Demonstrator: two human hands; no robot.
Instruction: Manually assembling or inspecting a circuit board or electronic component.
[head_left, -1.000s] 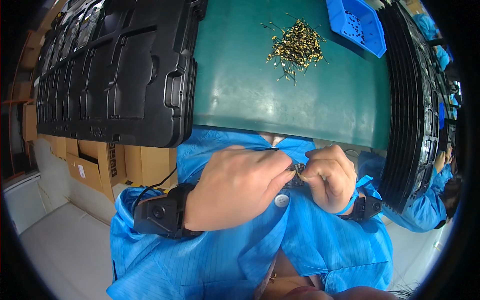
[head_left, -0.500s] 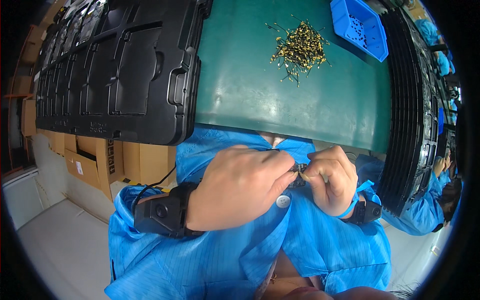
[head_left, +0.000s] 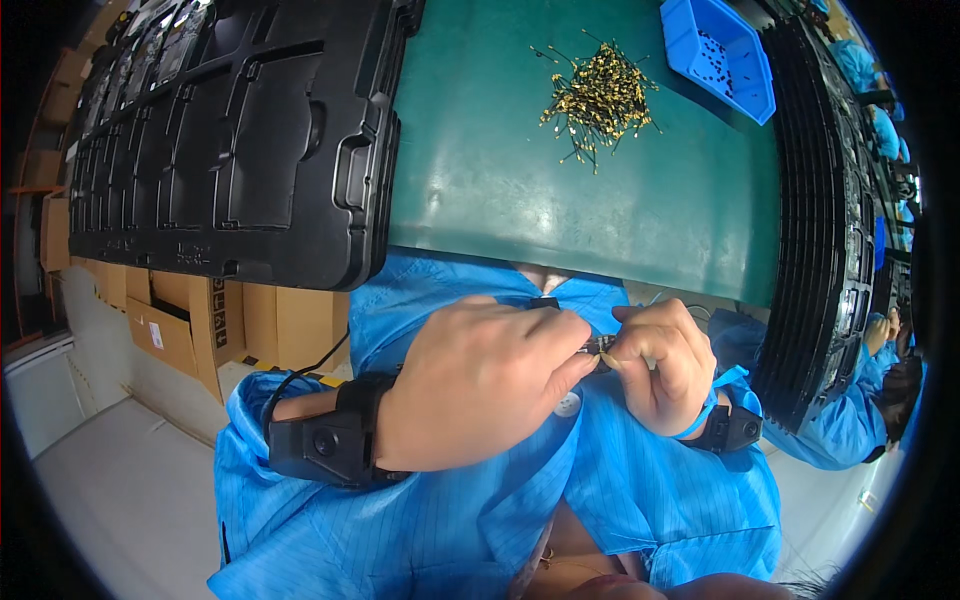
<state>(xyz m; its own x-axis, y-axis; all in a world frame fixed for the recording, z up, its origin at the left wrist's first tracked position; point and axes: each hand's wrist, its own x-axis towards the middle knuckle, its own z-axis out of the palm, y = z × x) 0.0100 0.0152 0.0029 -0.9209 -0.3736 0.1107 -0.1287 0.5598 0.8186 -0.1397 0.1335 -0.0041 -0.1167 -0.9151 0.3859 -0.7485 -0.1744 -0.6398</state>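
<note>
Pinching between both hands, close to the chest and just near of the table edge: one small dark part [head_left: 598,347], mostly hidden by the fingers, its exact form too small to tell. Left hand [head_left: 480,385]: curled nearly closed, knuckles up, thumb and forefinger tips meeting on the left end of the part; a black wrist-worn device [head_left: 325,445] with a cable sits on that forearm. Right hand [head_left: 660,360]: also curled closed, fingertips gripping the right end of the same part, so the two hands touch around it; a second black wrist device [head_left: 728,430] sits at that wrist. Both forearms in blue sleeves [head_left: 400,520], coming in from the near edge. Green table mat [head_left: 520,180]: lies far of the hands, its near edge just beyond the knuckles. Heap of small yellow-and-dark wire-like pieces [head_left: 598,95]: loose on the mat, far centre-right, well apart from the hands. Blue plastic bin [head_left: 715,50]: far right on the mat, just right of the heap, holding small dark bits. Black moulded tray [head_left: 230,140]: large, lying on the left part of the table, overhanging its near-left edge. Stack of black trays [head_left: 820,220]: standing along the right edge of the mat. Cardboard boxes [head_left: 200,320]: below the left tray, near the floor. Another person's blue sleeve [head_left: 850,430]: far right, beyond the stack.
</note>
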